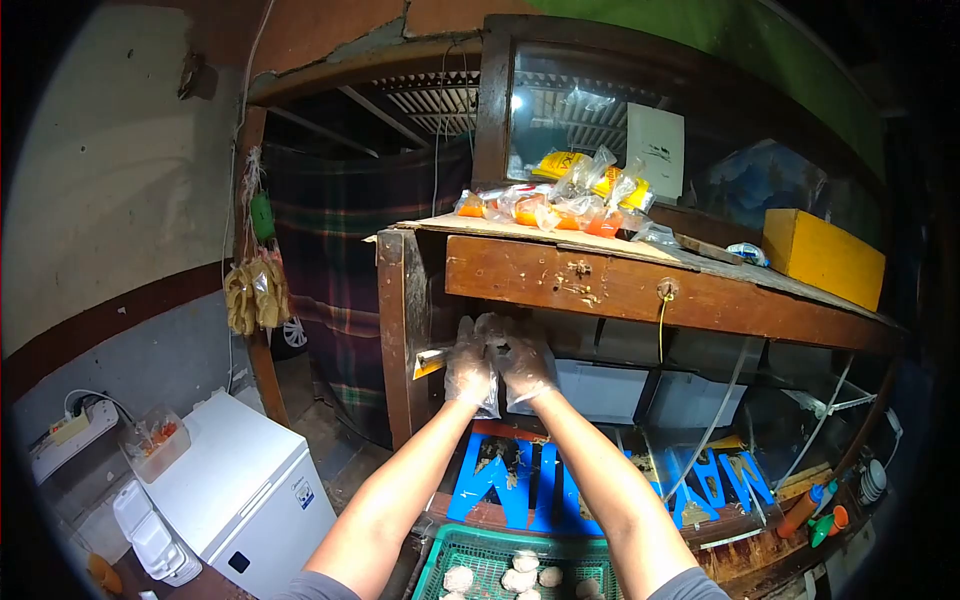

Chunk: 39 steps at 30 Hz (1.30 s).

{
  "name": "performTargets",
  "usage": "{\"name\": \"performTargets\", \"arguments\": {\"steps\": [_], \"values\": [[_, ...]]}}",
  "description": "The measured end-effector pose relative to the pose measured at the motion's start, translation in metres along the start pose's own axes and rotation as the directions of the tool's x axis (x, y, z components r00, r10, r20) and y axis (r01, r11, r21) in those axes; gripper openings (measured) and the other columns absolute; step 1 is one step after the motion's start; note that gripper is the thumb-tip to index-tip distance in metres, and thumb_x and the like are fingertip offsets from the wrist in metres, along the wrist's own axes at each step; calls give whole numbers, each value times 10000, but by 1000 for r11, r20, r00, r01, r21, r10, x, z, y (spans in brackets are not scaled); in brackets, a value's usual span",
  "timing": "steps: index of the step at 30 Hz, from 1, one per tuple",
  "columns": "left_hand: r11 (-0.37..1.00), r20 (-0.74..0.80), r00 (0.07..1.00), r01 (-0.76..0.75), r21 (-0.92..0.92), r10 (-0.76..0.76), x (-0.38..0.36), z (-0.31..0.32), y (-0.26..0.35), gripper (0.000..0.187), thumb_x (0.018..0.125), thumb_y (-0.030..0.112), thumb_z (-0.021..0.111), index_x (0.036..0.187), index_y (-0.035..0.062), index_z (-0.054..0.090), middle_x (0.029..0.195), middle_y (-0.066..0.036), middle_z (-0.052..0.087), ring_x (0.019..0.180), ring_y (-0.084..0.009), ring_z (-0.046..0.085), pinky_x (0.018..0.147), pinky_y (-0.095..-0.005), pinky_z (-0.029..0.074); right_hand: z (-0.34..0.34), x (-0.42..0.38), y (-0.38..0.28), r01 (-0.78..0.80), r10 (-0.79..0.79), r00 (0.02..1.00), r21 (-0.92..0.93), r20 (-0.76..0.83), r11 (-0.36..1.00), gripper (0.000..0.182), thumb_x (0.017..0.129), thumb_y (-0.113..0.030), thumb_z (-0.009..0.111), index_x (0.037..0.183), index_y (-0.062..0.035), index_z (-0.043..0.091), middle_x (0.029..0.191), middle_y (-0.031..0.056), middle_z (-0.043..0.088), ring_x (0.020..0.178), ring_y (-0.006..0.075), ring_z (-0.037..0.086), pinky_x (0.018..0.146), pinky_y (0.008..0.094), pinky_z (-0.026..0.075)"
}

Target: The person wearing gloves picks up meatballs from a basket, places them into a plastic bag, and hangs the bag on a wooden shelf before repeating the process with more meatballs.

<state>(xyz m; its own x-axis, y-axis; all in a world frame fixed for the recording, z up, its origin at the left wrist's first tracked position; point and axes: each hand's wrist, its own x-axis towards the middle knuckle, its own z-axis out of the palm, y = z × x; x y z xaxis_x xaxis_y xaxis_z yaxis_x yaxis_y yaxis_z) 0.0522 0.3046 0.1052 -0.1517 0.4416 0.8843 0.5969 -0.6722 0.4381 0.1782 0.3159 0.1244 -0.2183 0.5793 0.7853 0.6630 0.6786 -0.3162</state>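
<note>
Both hands wear thin clear plastic gloves and reach forward under the edge of a wooden counter. My left hand (pixel 470 368) and my right hand (pixel 522 362) are close together, fingers curled toward each other. Whatever lies between them is too dark and shadowed to name. Just left of my left hand, a yellow and white packet (pixel 430 362) shows beside the wooden post. Below my forearms, a green plastic basket (pixel 440 560) holds several pale, roundish lumps (pixel 520 578).
The wooden counter (pixel 560 270) carries bagged orange and yellow goods (pixel 570 205) and a yellow box (pixel 823 258). A glass case with blue letters (pixel 490 480) stands below it. At left are a white chest freezer (pixel 230 480), foam boxes (pixel 150 530) and a hanging curtain (pixel 330 270).
</note>
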Motion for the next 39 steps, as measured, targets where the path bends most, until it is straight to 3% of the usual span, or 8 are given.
{"name": "performTargets", "arguments": {"steps": [11, 15, 18, 20, 23, 32, 36, 39], "values": [[964, 273, 925, 251, 83, -265, 6, -11, 5, 532, 895, 106, 500, 1421, 40, 470, 1509, -331, 313, 1340, -449, 421, 1090, -421, 408, -13, -2, -18, 75, 24, 971, -397, 240, 915, 622, 955, -373, 468, 1530, -224, 285, 1267, 151, 637, 1085, 349, 649, 906, 434, 532], [974, 207, 972, 63, 217, -109, 9, 2, -9, 581, 912, 115, 457, 1478, 26, 365, 1511, -324, 314, 1337, -438, 429, 1085, -419, 413, 1, 10, -8, 106, 34, 958, -463, 285, 880, 742, 928, -425, 484, 1568, -193, 189, 1260, 173, 637, 1098, 347, 646, 915, 430, 532], [973, 277, 955, 38, 227, -102, 12, -3, -7, 631, 922, 131, 438, 1520, 24, 265, 1496, -327, 339, 1330, -439, 437, 1088, -423, 409, 0, 12, -5, 162, -63, 968, -410, 244, 898, 746, 924, -417, 496, 1561, -152, 213, 1255, 182, 638, 1100, 348, 645, 922, 433, 530], [925, 282, 881, 362, 115, -380, 11, -9, 4, 685, 933, 153, 469, 1529, -21, 180, 1507, -348, 290, 1210, -405, 563, 1029, -450, 468, -9, 7, -12, 181, -99, 972, -409, 215, 894, 743, 920, -414, 505, 1555, -141, 233, 1263, 180, 634, 1109, 348, 640, 929, 434, 524], [987, 167, 977, 116, 109, -133, -7, 5, -21, 686, 914, 139, 488, 1532, 11, 220, 1510, -360, 270, 1209, -409, 561, 1041, -468, 449, -29, -1, -34, 123, -47, 975, -353, 217, 928, 745, 898, -389, 542, 1539, -117, 279, 1278, 184, 625, 1125, 358, 627, 946, 437, 510], [891, 304, 855, 452, -43, -420, -14, -32, 29, 640, 835, 24, 521, 1465, 32, 412, 1539, -276, 312, 1463, -365, 264, 1207, -382, 223, -37, -41, -5, -2, 65, 973, -273, 220, 962, 763, 828, -297, 636, 1505, -80, 359, 1435, 221, 491, 1267, 374, 523, 1077, 419, 418], [991, 49, 991, 122, 48, -125, -23, -11, -2, 570, 857, 109, 568, 1418, 45, 485, 1438, -254, 465, 1302, -407, 482, 1060, -433, 430, -42, -56, -2, -7, 50, 987, -270, 153, 963, 733, 819, -248, 651, 1470, -28, 397, 1428, 236, 492, 1277, 382, 511, 1088, 429, 408], [945, 240, 932, 305, -121, -270, -24, -45, 42, 660, 821, 73, 622, 1449, 13, 429, 1503, -248, 400, 1424, -357, 356, 1173, -371, 297, -65, -69, -25, -32, 48, 991, -130, 121, 991, 668, 831, -263, 658, 1422, -19, 464, 1396, 247, 518, 1278, 391, 508, 1088, 441, 402]]}}
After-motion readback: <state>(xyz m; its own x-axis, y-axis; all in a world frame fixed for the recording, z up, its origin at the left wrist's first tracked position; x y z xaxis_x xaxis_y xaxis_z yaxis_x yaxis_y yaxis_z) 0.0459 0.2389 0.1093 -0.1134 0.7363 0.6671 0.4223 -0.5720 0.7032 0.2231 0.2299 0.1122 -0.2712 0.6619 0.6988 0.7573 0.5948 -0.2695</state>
